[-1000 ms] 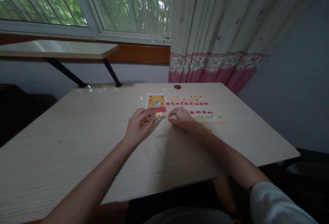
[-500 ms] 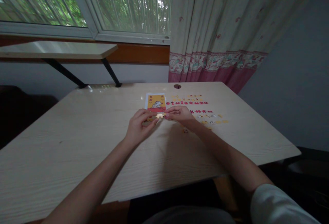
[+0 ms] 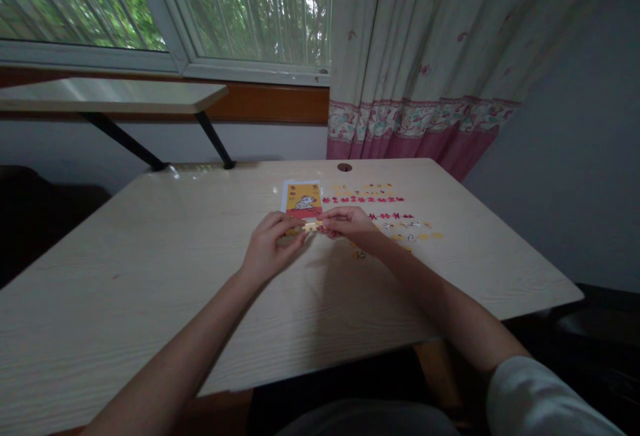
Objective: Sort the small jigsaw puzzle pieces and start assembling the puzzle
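Note:
Between my two hands a small pale-yellow jigsaw puzzle piece is held up over the table. My left hand pinches its left side, and my right hand pinches its right side. Whether it is one piece or joined pieces I cannot tell. Just behind the fingers lies a picture card, showing a white animal on yellow and red; its lower edge is partly covered by my hands. Rows of red puzzle pieces and yellow puzzle pieces lie to the right, some hidden by my right hand and forearm.
The light wood table reaches to a wall and window at the back. A raised shelf on black legs stands at the back left. A round cable hole is near the back edge, and a curtain hangs behind.
The puzzle piece has tilted slightly between my fingers, so less light shines off it. Both hands stay in nearly the same place.

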Available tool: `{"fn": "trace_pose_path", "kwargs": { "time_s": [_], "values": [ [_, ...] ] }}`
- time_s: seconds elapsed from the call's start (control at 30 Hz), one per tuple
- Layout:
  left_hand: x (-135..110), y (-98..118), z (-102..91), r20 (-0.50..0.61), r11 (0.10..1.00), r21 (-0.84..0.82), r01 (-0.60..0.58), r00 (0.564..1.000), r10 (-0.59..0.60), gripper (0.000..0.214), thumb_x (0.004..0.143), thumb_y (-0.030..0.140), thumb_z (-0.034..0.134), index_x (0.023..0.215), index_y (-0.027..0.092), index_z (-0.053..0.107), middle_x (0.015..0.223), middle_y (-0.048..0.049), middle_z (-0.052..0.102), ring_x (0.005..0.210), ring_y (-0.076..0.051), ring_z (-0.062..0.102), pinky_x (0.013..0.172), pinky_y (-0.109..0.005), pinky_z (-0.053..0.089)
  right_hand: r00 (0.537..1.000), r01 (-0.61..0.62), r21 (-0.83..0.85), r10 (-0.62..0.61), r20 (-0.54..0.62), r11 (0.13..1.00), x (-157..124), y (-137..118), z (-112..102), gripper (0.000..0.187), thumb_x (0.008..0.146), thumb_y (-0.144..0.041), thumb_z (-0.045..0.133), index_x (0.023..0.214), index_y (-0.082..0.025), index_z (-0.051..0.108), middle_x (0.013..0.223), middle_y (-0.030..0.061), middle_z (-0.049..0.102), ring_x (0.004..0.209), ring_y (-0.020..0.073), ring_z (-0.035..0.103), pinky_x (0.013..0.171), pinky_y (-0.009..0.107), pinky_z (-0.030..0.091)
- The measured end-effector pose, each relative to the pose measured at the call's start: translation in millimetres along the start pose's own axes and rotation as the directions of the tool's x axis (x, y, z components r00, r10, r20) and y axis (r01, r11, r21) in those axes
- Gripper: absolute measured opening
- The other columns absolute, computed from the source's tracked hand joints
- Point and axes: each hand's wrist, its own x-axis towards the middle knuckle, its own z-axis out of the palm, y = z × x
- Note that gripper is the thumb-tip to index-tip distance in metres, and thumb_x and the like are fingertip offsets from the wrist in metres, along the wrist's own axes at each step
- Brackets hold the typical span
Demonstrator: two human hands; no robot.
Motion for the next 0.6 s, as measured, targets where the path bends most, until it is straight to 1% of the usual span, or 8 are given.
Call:
{"fn": "trace_pose_path", "kwargs": {
  "time_s": [0.17,0.33,0.43,0.6],
  "values": [
    [-1.1,-0.8,-0.1,-0.001,0.999,0.031,-0.027,1.0,0.027,0.014,0.078,0.025,0.063,0.09,0.018,0.067,0.083,-0.007,0.064,0.077,-0.018,0.059,0.069,-0.03,0.048,1.0,-0.016,0.044,0.015,0.01,0.999,-0.2,0.8,0.3,0.025,0.061,-0.03,0.075,0.082,-0.017,0.07,0.068,0.0012,0.067,0.057,0.007,0.057,0.056,0.021,0.047],
    [-1.2,-0.3,-0.5,0.008,0.998,0.056,-0.028,1.0,0.027,0.013,0.079,0.026,0.063,0.089,0.019,0.067,0.084,-0.0067,0.064,0.078,-0.018,0.059,0.069,-0.03,0.049,1.0,-0.018,0.053,0.017,0.021,0.998,-0.9,1.3,0.6,0.022,0.064,-0.028,0.074,0.083,-0.017,0.07,0.068,0.0011,0.067,0.06,0.008,0.058,0.06,0.022,0.048],
    [-1.2,-1.2,0.2,0.004,0.997,0.065,-0.05,0.999,0.05,0.013,0.079,0.025,0.063,0.089,0.018,0.066,0.083,-0.0067,0.063,0.077,-0.018,0.058,0.068,-0.03,0.048,1.0,-0.016,0.077,0.014,0.026,0.997,-1.2,1.4,1.1,0.021,0.063,-0.027,0.074,0.081,-0.017,0.069,0.066,-0.0002,0.066,0.058,0.0073,0.058,0.059,0.022,0.048],
    [-2.2,-5.1,2.4,-0.016,0.993,0.066,-0.098,0.995,0.099,0.014,0.078,0.024,0.064,0.09,0.018,0.065,0.083,-0.0057,0.063,0.076,-0.018,0.057,0.067,-0.03,0.048,0.999,-0.02,0.099,0.017,0.033,0.995,-0.7,2.5,2.2,0.025,0.059,-0.029,0.076,0.079,-0.016,0.067,0.066,-0.0001,0.065,0.059,0.0073,0.057,0.057,0.021,0.047]
  ]
}}
